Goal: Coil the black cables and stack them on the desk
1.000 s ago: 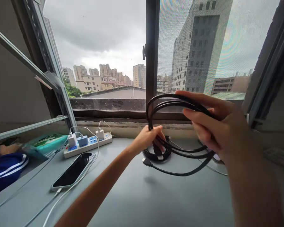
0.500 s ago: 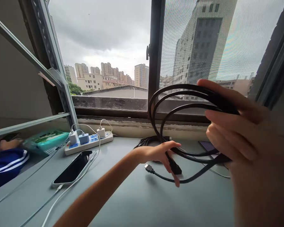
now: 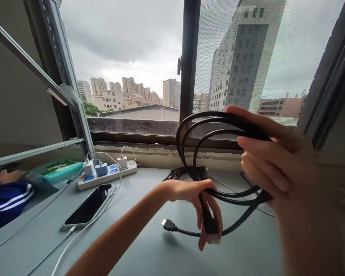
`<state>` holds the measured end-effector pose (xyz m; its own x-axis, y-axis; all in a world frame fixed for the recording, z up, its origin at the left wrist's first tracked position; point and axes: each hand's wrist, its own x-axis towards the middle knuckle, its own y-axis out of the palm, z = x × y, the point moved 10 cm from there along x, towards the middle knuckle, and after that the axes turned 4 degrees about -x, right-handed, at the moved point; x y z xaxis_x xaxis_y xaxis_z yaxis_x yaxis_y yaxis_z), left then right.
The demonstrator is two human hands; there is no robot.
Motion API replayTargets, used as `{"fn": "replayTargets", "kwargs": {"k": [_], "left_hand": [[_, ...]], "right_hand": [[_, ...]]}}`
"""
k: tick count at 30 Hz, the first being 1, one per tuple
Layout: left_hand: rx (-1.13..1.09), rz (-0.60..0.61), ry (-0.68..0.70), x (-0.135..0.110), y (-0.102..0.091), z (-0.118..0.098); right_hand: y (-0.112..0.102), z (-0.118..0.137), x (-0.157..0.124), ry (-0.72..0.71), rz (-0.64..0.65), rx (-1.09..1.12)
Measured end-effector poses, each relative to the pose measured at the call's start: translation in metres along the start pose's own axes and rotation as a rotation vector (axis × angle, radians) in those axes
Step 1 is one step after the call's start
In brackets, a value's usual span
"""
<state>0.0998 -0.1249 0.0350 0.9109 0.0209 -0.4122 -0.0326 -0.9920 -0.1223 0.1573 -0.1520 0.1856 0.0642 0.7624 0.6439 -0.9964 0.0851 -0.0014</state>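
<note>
A black HDMI cable (image 3: 241,221) hangs in several loops above the desk, between my two hands. My right hand (image 3: 276,161) is closed around the right side of the loops, thumb and fingers pressing the strands together. Lower down, my left hand (image 3: 195,191) grips the left side of the coil, with the thumb over the strands. One black plug (image 3: 209,224) with a clear cap points downward among the left fingers. The other plug (image 3: 168,225), with a bare metal tip, sticks out to the left over the desk.
Behind my left hand lies another coiled black cable (image 3: 172,174). A phone (image 3: 89,207) on a charging cord and a white power strip (image 3: 107,177) with chargers are to the left. Another person's blue sleeve (image 3: 8,195) shows at far left, below a metal frame (image 3: 71,96).
My right hand and the loops have moved left and slightly down. My left fingers have shifted around the capped plug, and the bare plug has swung left and lower.
</note>
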Motion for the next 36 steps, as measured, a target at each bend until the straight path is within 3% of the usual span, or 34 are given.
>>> {"fn": "replayTargets", "kwargs": {"k": [6, 8, 10, 13, 16, 19, 21, 24, 26, 29, 32, 36], "left_hand": [[-0.204, 0.292, -0.088, 0.035, 0.022, 0.034], [-0.3, 0.339, -0.098, 0.044, 0.03, 0.038], [-0.374, 0.306, -0.036, 0.051, 0.033, 0.033], [-0.44, 0.084, 0.158, 0.053, 0.019, 0.014], [-0.52, -0.344, 0.405, 0.039, -0.02, -0.006], [-0.646, -0.788, 0.619, 0.003, -0.059, -0.014], [-0.702, -1.015, 0.73, -0.026, -0.08, -0.016], [-0.71, -1.312, 0.859, -0.074, -0.109, -0.012], [-0.607, -1.411, 0.826, -0.095, -0.125, -0.01], [-0.342, -1.477, 0.742, -0.114, -0.141, -0.013], [-0.145, -1.39, 0.623, -0.112, -0.145, -0.018], [-0.113, -1.159, 0.519, -0.093, -0.136, -0.022]], "right_hand": [[0.018, -0.015, 0.003, 0.115, 0.155, -0.123], [0.02, -0.018, 0.003, 0.126, 0.182, -0.157], [0.019, -0.017, 0.002, 0.12, 0.177, -0.163], [0.012, -0.007, -0.002, 0.099, 0.127, -0.14], [-0.002, 0.004, -0.001, 0.078, 0.037, -0.065], [-0.013, 0.001, 0.015, 0.02, -0.045, 0.089], [-0.017, -0.022, 0.033, 0.017, -0.087, 0.222], [-0.017, -0.086, 0.062, 0.118, -0.162, 0.308], [-0.017, -0.127, 0.074, 0.198, -0.198, 0.166], [-0.017, -0.148, 0.08, 0.147, -0.187, -0.154], [-0.019, -0.135, 0.077, 0.033, -0.171, -0.404], [-0.02, -0.099, 0.072, -0.18, -0.18, -0.649]]}}
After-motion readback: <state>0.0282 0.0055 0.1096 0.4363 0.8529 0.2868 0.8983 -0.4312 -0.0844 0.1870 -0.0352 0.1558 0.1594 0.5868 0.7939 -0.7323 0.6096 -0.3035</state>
